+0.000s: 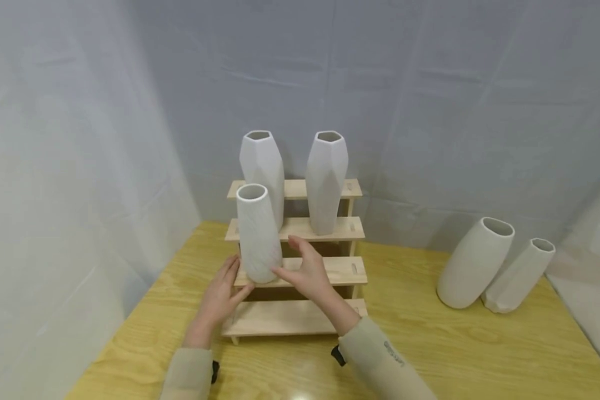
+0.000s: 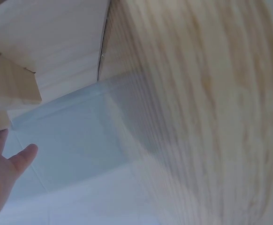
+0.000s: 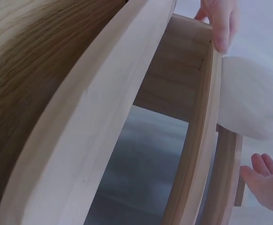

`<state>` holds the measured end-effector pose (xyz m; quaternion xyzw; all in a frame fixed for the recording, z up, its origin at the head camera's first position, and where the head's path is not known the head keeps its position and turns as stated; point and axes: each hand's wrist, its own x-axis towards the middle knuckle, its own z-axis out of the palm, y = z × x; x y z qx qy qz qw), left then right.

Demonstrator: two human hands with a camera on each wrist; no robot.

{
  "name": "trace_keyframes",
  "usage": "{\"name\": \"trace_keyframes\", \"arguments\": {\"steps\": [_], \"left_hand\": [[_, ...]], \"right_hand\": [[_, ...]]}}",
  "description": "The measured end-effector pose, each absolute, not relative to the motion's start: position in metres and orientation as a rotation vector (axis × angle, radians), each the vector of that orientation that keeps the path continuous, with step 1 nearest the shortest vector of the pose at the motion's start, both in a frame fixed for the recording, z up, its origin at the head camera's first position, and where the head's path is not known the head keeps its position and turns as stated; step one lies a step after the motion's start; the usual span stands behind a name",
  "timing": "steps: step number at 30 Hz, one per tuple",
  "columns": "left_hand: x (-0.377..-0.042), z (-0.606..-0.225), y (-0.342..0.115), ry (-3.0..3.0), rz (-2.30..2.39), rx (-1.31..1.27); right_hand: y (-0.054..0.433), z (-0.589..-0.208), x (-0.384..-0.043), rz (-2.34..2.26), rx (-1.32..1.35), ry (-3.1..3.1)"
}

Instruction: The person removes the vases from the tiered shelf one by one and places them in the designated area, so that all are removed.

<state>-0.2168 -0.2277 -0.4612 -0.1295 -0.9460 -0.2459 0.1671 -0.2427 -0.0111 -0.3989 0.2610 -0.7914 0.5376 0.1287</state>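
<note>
A white textured vase (image 1: 259, 239) stands on the second tier from the bottom of a wooden stepped stand (image 1: 287, 319). My left hand (image 1: 222, 294) is at that tier's left end, beside the vase's base. In the right wrist view, the thumb of my left hand (image 3: 224, 23) rests on the board's front corner. To the right of the vase is my right hand (image 1: 307, 275), fingers loosely spread and thumb close to the base. The right wrist view shows my right hand (image 3: 270, 187) apart from the vase (image 3: 254, 98).
Two faceted white vases, one on the left (image 1: 264, 161) and one on the right (image 1: 326, 183), stand higher on the stand. On the wooden table (image 1: 405, 344), a wide vase (image 1: 472, 266) and a slimmer vase (image 1: 517, 278) stand at right. Grey cloth (image 1: 405, 111) hangs behind.
</note>
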Motion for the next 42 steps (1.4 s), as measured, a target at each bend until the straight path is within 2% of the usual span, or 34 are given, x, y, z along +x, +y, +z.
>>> {"name": "trace_keyframes", "arguments": {"steps": [21, 42], "left_hand": [[-0.214, -0.462, -0.231, -2.703, -0.764, -0.361], [-0.217, -0.461, -0.227, -2.68, -0.738, -0.384]], "right_hand": [[-0.045, -0.394, -0.254, 1.743, 0.737, -2.378], [-0.047, -0.39, -0.254, 1.676, 0.715, -2.365]]}}
